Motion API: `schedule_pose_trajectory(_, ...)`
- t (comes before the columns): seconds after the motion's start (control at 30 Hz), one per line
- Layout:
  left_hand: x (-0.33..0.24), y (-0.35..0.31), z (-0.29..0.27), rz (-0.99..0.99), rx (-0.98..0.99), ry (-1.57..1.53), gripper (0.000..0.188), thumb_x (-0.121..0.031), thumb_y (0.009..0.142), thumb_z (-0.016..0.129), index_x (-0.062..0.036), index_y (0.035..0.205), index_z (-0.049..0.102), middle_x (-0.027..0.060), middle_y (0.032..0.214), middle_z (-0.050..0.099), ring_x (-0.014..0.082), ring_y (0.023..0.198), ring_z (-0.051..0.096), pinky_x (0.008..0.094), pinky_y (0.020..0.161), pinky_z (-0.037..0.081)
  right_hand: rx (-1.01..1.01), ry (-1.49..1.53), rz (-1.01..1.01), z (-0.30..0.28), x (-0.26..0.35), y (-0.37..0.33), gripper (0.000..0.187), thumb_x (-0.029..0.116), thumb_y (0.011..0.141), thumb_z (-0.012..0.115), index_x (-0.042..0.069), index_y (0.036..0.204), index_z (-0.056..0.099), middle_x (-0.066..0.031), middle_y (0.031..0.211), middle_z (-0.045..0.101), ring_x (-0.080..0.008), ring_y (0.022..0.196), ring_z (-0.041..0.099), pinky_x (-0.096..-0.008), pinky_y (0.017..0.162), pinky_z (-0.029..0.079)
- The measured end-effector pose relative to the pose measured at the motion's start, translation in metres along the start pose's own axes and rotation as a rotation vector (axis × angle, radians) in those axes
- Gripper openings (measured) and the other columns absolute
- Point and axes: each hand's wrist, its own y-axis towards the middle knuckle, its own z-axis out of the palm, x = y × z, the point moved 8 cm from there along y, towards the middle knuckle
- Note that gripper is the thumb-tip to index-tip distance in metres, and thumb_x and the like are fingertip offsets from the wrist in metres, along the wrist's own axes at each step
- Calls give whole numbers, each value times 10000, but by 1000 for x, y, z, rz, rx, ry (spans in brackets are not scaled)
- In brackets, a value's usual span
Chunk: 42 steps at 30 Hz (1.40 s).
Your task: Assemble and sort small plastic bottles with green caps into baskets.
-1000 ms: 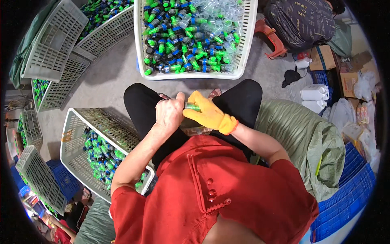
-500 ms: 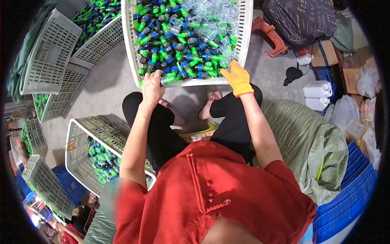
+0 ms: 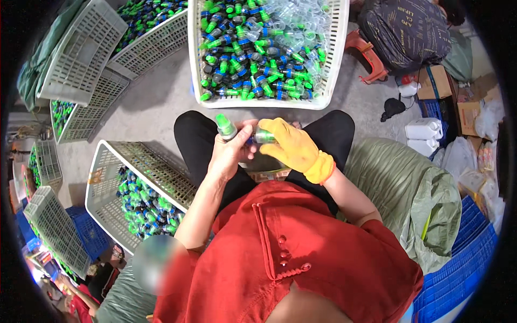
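In front of my lap, my bare left hand [image 3: 226, 156] is closed on a small green-topped plastic piece [image 3: 225, 125] with a clear lower part, which stands up past the thumb. My right hand [image 3: 297, 149], in a yellow glove, curls round a second clear and green plastic piece [image 3: 263, 135] lying sideways; the left fingertips are close to its end. Beyond my hands is a white crate [image 3: 258, 102] full of similar green, blue and black plastic pieces [image 3: 237, 59]. Clear plastic caps [image 3: 301, 35] are heaped at its far right.
Left of my knees a tilted white crate [image 3: 99, 161] contains more pieces. Other perforated crates [image 3: 86, 51] stand at the far left. To the right are a red stool [image 3: 369, 56], a large black bag [image 3: 404, 35], white jugs [image 3: 423, 129] and a grey-green sack [image 3: 388, 183].
Both hands have drawn back from the crate's near edge and come together above my lap. The right hand now has a plastic piece in it; the left piece is upright.
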Motion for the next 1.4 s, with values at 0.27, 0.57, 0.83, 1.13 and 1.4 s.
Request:
schedule_pose_trajectory(0.27, -33, -47, 9, 801, -342, 489, 145, -116, 916, 618, -6, 1008, 640, -3, 717, 580, 59, 541, 484, 217, 489, 401, 226, 478, 264, 44, -4, -7, 394, 208, 836, 670, 63, 1169, 518, -106, 944, 596, -265, 696, 616, -348, 607, 492)
schedule_pose_trajectory(0.57, -37, -39, -18, 399, -326, 320, 62, -80, 916, 608, -28, 934, 638, -12, 691, 577, 44, 522, 473, 194, 466, 361, -70, -86, -115, 26, 30, 15, 292, 182, 873, 642, 58, 1100, 507, -23, 936, 586, -149, 681, 588, -287, 583, 473)
schedule_pose_trajectory(0.83, -35, -60, -31, 685, -441, 503, 65, -96, 911, 620, -35, 926, 635, -12, 688, 578, 48, 538, 490, 198, 474, 376, 25, 986, 453, 90, 1, 0, 323, 104, 842, 630, 35, 1125, 491, -72, 939, 612, -144, 736, 591, -278, 619, 469)
schedule_pose_trajectory(1.13, -70, -191, -235, 29, -1106, 1273, 254, -163, 831, 715, -34, 1039, 649, 137, 895, 674, 262, 811, 649, 374, 752, 518, -224, -12, 672, -24, -186, -9, 486, 327, 771, 716, 28, 1127, 575, -134, 906, 635, -248, 862, 613, -371, 768, 478)
schedule_pose_trajectory(1.4, -59, 59, 9, 805, -123, 1569, 364, -50, 828, 618, -79, 1189, 586, 163, 1156, 588, 357, 1058, 564, 414, 874, 480, -241, -368, 551, -18, -243, -25, 455, 345, 772, 723, 37, 1073, 576, -136, 935, 637, -270, 851, 622, -375, 751, 488)
